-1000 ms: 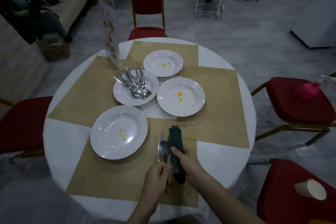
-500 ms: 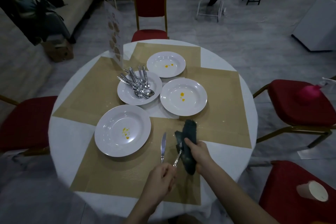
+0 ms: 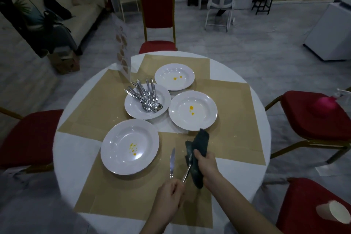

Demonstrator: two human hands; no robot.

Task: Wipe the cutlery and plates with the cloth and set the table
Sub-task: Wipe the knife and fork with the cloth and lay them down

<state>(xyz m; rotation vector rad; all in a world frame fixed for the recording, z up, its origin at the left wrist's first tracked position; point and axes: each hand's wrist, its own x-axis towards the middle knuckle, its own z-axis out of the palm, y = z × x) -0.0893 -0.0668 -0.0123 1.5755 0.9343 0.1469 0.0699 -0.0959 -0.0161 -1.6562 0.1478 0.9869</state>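
The near plate, white with yellow specks in its well, serves as the reference point.

Left hand: positioned below and right of the near plate, over the brown paper mat. Its fingers are curled round the handle end of a piece of cutlery. The shaft rises up and to the right from the fist, and its upper end goes into the cloth, so the type of utensil cannot be determined.

Right hand: positioned right of the near plate. Its fingers and thumb are wrapped round a dark cloth, with the thumb lying on the cloth's left face where the utensil's tip enters. The cloth extends above the fingers and hangs below the palm.

A knife lies flat on the mat just right of the near plate, between the plate and the held utensil, tip pointing away from the person. No finger touches its blade.

Beyond the near plate, a second plate carries a pile of spoons and other cutlery. Two further plates, both yellow-spotted, lie right of and beyond that one. All items rest on the round white table.
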